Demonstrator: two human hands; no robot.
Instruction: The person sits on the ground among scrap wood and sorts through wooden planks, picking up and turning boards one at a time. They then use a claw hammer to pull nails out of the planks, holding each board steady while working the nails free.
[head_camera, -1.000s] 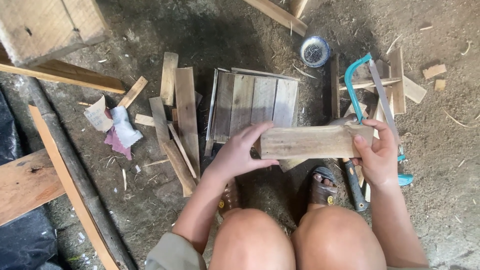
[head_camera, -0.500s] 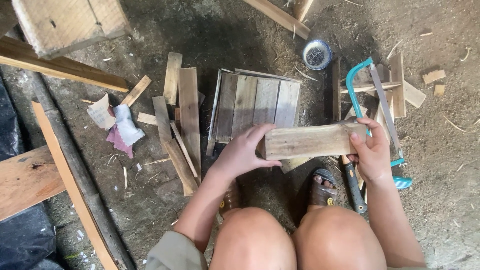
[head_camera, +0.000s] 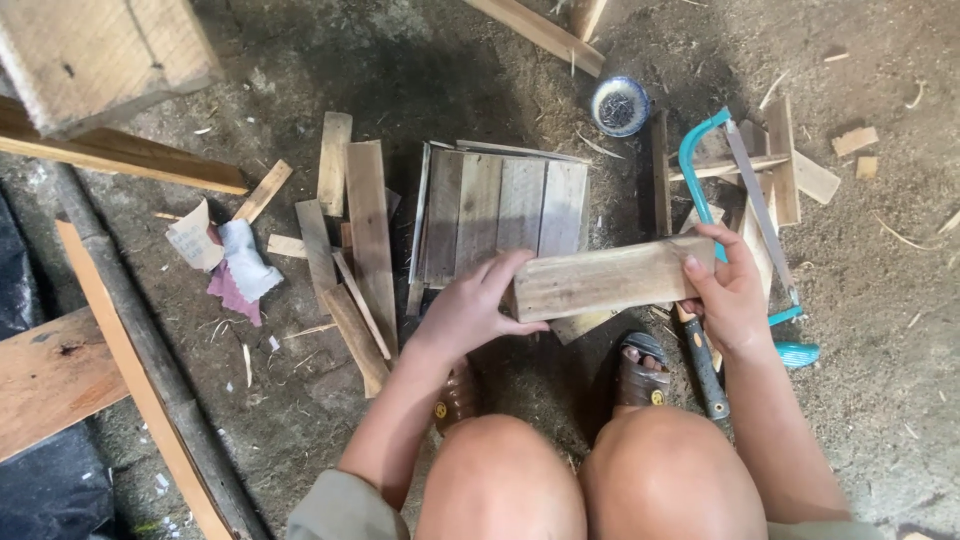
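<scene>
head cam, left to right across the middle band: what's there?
Crumpled white cloth → loose wooden slats → left hand → held wooden board → right hand → teal hacksaw

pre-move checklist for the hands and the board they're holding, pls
1. Left hand grips the left end of the wooden board: ok.
2. Right hand grips the right end: ok.
3. Board held off the ground, roughly level: ok.
4. Slat panel lies flat beyond the board, top bare: ok.
5. Teal hacksaw close beside the right hand, blade near the fingers: not ok.
6. Bowl of nails upright, apart from both hands: ok.
</scene>
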